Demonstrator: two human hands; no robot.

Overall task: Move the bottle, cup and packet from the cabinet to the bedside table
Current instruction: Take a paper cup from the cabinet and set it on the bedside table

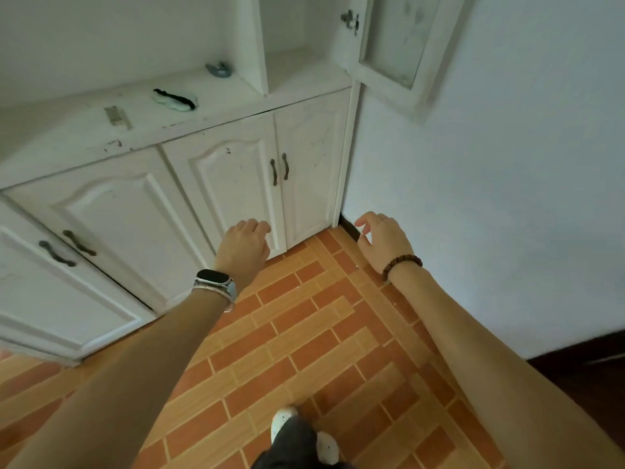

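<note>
A white cabinet (220,170) with shut lower doors stands ahead of me against the wall. Its upper compartment (291,62) stands open and looks bare inside, with the glass door (395,38) swung out to the right. No bottle, cup or packet is in view, and neither is a bedside table. My left hand (245,243) hangs in front of the lower doors, fingers loosely curled, holding nothing. My right hand (382,236) hovers near the corner by the wall, fingers relaxed and spread, also holding nothing.
On the cabinet counter lie a pale green and black item (175,99), a small grey-blue object (220,69) and a metal hinge piece (116,116). The floor (304,333) is orange tile. A white wall (507,164) closes the right side. My shoes (284,421) show below.
</note>
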